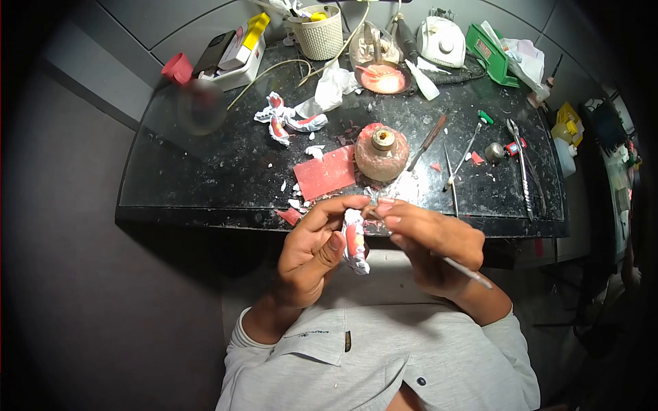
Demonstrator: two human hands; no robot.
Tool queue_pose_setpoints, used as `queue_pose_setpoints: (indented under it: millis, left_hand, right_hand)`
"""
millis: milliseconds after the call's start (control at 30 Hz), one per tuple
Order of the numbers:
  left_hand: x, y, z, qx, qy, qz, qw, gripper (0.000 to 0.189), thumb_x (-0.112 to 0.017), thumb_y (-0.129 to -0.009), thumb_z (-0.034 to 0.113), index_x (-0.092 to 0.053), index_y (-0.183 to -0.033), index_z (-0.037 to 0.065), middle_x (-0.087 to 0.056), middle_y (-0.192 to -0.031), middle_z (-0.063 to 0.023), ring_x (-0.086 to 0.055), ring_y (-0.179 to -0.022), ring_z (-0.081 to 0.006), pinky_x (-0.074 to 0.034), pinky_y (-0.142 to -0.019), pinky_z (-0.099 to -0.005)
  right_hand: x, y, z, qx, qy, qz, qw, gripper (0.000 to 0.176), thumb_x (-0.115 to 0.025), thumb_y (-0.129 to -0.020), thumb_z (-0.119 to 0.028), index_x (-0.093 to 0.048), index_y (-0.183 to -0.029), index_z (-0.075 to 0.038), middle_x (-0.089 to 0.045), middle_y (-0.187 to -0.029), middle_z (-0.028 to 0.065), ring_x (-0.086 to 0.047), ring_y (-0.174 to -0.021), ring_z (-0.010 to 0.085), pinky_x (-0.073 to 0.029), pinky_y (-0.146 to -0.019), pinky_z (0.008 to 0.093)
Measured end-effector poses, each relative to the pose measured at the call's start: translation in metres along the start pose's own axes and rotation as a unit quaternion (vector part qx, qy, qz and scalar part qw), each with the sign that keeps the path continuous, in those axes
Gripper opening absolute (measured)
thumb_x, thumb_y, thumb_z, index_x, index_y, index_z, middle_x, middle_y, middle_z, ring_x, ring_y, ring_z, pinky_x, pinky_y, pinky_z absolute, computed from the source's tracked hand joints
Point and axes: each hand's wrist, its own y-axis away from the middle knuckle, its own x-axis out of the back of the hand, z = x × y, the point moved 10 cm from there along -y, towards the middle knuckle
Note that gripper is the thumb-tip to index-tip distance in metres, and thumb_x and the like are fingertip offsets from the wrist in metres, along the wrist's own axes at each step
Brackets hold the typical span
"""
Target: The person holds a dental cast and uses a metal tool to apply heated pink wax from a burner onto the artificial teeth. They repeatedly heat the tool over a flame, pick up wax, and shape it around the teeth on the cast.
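Note:
Near the bench's front edge, my left hand (312, 253) is closed around a small dental cast piece (354, 241). It is white and lumpy, with pink wax and a yellowish strip along its face. Between the fingers of my right hand (439, 240) is a slim metal dental tool (469, 272), its handle sticking out toward the lower right. The tool's tip is close to the top of the cast, but my fingers hide whether they touch. Just beyond my hands stands a round, wax-spattered spirit lamp (382, 159), beside a pink wax sheet (325, 174).
Several similar cast pieces (279, 123) lie at the back left, near crumpled tissue (334, 85). A wax knife (430, 139), thin tools (451, 179) and metal forceps (523, 168) lie to the right. A dish of pink material (384, 80) and a basket (319, 38) stand behind.

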Motion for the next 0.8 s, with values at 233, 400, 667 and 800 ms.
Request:
queue_pose_setpoints:
  millis: [233,400,667,800]
  left_hand:
    - [0.001,-0.003,0.011,-0.076,-0.083,0.023,0.993,0.052,-0.057,-0.101,0.027,-0.038,-0.137,-0.006,-0.059,-0.122,-0.0248,-0.062,-0.088,-0.0159,-0.052,-0.081,-0.0285]
    - [-0.003,0.006,0.024,-0.169,-0.166,0.015,0.971,0.044,-0.063,-0.096,0.005,-0.037,-0.131,0.000,-0.058,-0.124,-0.0228,-0.063,-0.103,-0.0168,-0.052,-0.091,-0.0304]
    - [-0.001,0.011,0.032,-0.220,-0.229,0.046,0.947,0.046,-0.070,-0.090,0.009,-0.038,-0.122,0.001,-0.060,-0.112,-0.0220,-0.065,-0.101,-0.0212,-0.055,-0.089,-0.0328]
    - [-0.003,0.014,0.034,-0.245,-0.245,0.036,0.937,0.048,-0.072,-0.086,-0.003,-0.037,-0.119,0.000,-0.057,-0.113,-0.0210,-0.065,-0.102,-0.0229,-0.056,-0.090,-0.0336]
  right_hand:
    - [0.021,0.012,0.016,-0.049,-0.115,0.101,0.987,0.014,-0.057,-0.097,0.001,-0.058,-0.111,0.004,-0.071,-0.105,0.0258,-0.073,-0.100,0.0292,-0.058,-0.083,0.0356]
    - [0.020,0.015,0.010,-0.064,-0.097,0.016,0.993,0.015,-0.060,-0.097,-0.003,-0.061,-0.111,0.004,-0.069,-0.109,0.0285,-0.071,-0.102,0.0352,-0.059,-0.080,0.0349]
    - [0.011,0.001,-0.018,0.040,0.034,-0.005,0.999,0.025,-0.074,-0.082,0.004,-0.068,-0.107,0.003,-0.069,-0.104,0.0197,-0.072,-0.094,0.0309,-0.062,-0.078,0.0364]
    - [-0.001,0.003,-0.024,0.059,0.045,-0.026,0.997,0.030,-0.079,-0.077,0.004,-0.069,-0.105,0.004,-0.070,-0.102,0.0178,-0.073,-0.088,0.0288,-0.062,-0.076,0.0346]
